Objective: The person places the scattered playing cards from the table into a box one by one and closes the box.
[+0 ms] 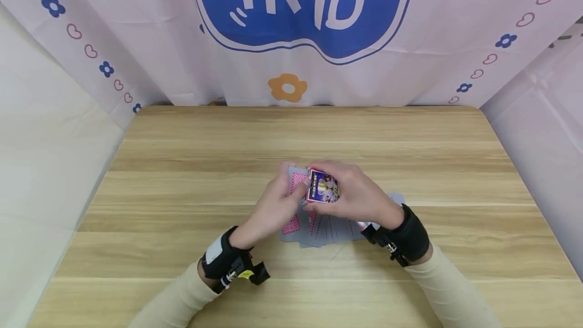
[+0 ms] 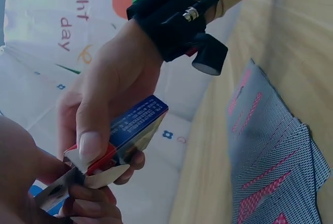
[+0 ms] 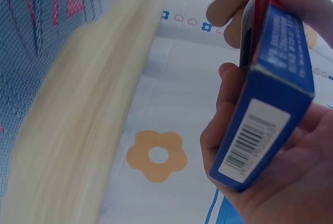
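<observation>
While our right hand grips the card box above the table's middle and our left hand pinches cards at its mouth, a skewed push could buckle them.

A glossy blue-and-red printed cardboard card box sits above smooth, patterned paper playing cards on a matt, pale wood-grain table, with a soft printed cloth backdrop along the frame's top.

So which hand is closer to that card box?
Right. The right hand grips the card box itself; the left hand pinches cards at its open end.
</observation>
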Motion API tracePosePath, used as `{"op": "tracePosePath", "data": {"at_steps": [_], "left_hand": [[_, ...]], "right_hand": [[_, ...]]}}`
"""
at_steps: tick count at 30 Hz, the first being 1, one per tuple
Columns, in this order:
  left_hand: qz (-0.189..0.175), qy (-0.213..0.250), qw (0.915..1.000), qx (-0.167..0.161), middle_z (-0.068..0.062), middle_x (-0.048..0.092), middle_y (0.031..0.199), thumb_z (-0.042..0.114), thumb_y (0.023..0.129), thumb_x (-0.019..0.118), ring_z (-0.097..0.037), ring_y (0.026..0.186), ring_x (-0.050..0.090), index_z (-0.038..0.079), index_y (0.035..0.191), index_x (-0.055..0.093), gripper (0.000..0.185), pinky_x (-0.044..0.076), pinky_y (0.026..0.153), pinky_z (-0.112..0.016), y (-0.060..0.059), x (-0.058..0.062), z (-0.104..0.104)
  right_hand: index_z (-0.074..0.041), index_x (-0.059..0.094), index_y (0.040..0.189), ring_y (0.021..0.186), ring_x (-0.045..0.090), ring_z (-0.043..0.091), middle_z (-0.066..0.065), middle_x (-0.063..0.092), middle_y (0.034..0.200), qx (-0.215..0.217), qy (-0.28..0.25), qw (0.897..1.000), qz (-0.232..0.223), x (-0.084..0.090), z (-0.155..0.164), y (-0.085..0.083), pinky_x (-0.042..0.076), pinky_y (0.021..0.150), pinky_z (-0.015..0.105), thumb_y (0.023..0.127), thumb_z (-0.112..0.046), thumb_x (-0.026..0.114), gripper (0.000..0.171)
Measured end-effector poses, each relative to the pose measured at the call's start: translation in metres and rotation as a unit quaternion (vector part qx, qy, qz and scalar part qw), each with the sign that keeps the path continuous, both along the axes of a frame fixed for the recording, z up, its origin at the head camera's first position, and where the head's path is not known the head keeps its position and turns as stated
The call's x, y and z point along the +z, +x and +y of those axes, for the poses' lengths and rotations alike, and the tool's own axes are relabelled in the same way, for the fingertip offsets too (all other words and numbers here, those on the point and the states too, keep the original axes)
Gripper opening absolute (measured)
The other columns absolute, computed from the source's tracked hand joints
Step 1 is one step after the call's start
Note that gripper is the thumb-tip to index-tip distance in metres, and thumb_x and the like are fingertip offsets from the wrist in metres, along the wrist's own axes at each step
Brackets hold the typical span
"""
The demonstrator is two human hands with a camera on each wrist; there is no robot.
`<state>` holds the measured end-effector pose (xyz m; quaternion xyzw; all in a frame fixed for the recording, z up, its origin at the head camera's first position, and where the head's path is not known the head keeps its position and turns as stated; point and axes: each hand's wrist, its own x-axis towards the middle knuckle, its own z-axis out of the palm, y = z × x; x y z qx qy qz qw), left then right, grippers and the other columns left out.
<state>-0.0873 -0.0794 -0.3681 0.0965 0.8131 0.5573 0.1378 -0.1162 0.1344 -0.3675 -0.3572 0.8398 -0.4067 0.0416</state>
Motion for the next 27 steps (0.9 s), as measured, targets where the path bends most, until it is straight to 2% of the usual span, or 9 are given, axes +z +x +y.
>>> {"op": "tracePosePath", "data": {"at_steps": [4,8,10,13,19,24,27], "left_hand": [[-0.014,0.016,0.9997,0.009,-0.011,0.063,0.097,0.026,0.112,0.044,-0.016,0.071,0.051,0.007,0.132,0.044,0.027,0.043,0.063,-0.025,-0.005,0.003,-0.006],[-0.001,0.023,0.9996,0.018,-0.010,0.056,0.094,0.023,0.113,0.044,-0.019,0.078,0.047,0.005,0.122,0.053,0.022,0.040,0.070,-0.027,-0.010,0.007,-0.017],[0.005,0.016,0.9998,0.014,-0.010,0.057,0.096,0.022,0.112,0.048,-0.020,0.085,0.051,0.005,0.117,0.059,0.020,0.043,0.076,-0.028,-0.011,0.008,-0.021],[0.001,0.013,0.9999,-0.005,-0.009,0.059,0.100,0.021,0.110,0.052,-0.020,0.088,0.053,0.006,0.114,0.062,0.018,0.045,0.078,-0.028,-0.011,0.007,-0.022],[0.005,0.010,0.9990,-0.042,-0.011,0.062,0.100,0.021,0.109,0.056,-0.020,0.086,0.054,0.008,0.110,0.064,0.016,0.043,0.073,-0.024,-0.008,0.002,-0.013],[-0.003,0.007,0.9989,-0.046,-0.005,0.061,0.096,0.026,0.109,0.057,-0.021,0.085,0.055,0.010,0.108,0.065,0.017,0.044,0.071,-0.024,-0.006,0.002,-0.010],[0.008,-0.002,0.9990,-0.043,-0.005,0.060,0.097,0.026,0.110,0.055,-0.019,0.085,0.055,0.010,0.110,0.065,0.019,0.044,0.072,-0.025,-0.008,0.003,-0.013]], "right_hand": [[-0.003,0.061,0.140,0.089,0.068,0.011,0.010,0.073,0.121,-0.014,0.008,1.000,0.007,0.003,0.004,-0.003,0.059,0.073,0.023,0.082,-0.029,0.091,0.070],[-0.005,0.062,0.140,0.088,0.068,0.010,0.008,0.074,0.120,-0.029,0.006,1.000,-0.002,0.005,0.010,-0.004,0.059,0.073,0.024,0.081,-0.030,0.092,0.070],[-0.006,0.061,0.140,0.089,0.068,0.010,0.008,0.074,0.121,-0.033,0.006,0.999,-0.009,0.006,0.012,-0.004,0.059,0.074,0.024,0.081,-0.030,0.092,0.071],[-0.005,0.061,0.141,0.089,0.068,0.010,0.009,0.074,0.122,-0.034,0.004,0.999,-0.011,0.005,0.014,-0.002,0.059,0.075,0.024,0.081,-0.030,0.093,0.072],[-0.002,0.061,0.141,0.090,0.067,0.011,0.009,0.073,0.122,-0.019,-0.013,1.000,-0.002,0.004,0.012,0.000,0.059,0.073,0.024,0.081,-0.028,0.093,0.073],[-0.004,0.061,0.140,0.090,0.067,0.011,0.010,0.073,0.121,-0.002,-0.020,1.000,-0.011,0.005,0.008,0.001,0.060,0.072,0.024,0.082,-0.027,0.092,0.070],[-0.004,0.061,0.141,0.090,0.067,0.011,0.010,0.073,0.122,-0.005,-0.018,1.000,-0.011,0.007,0.009,0.000,0.060,0.072,0.025,0.082,-0.027,0.092,0.071]]}}
